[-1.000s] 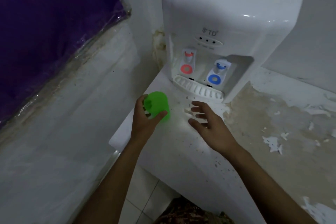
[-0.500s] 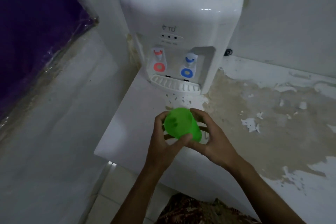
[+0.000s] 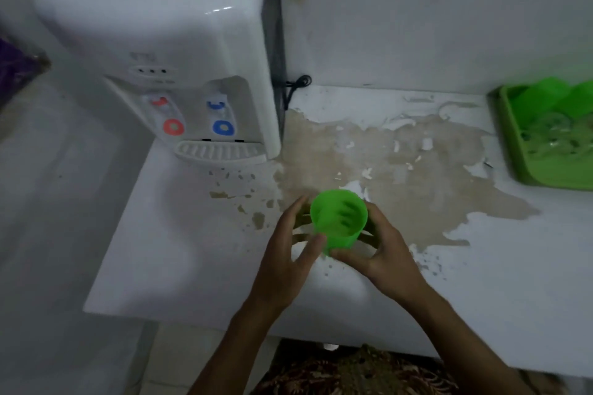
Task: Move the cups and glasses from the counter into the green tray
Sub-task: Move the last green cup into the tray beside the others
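Observation:
A translucent green plastic cup (image 3: 338, 218) is held upright just above the white counter (image 3: 192, 250), between both hands. My right hand (image 3: 385, 253) wraps it from the right, thumb under its lower edge and fingers showing through the plastic. My left hand (image 3: 285, 253) cups its left side more loosely, thumb tip against the lower rim and fingers spread. The green tray (image 3: 510, 138) sits at the far right against the wall, partly cut off by the frame edge. It holds clear glasses (image 3: 552, 135) and green cups (image 3: 545, 96).
A white water dispenser (image 3: 160, 42) with red and blue taps stands at the back left, a black cable (image 3: 298, 83) behind it. The counter's paint is peeled and stained between the dispenser and the tray. The counter ends at its left and front edges.
The cup, first in my left hand alone by the dispenser, has moved right. My right hand joined it and now carries most of the grip. The view swung right, revealing the tray.

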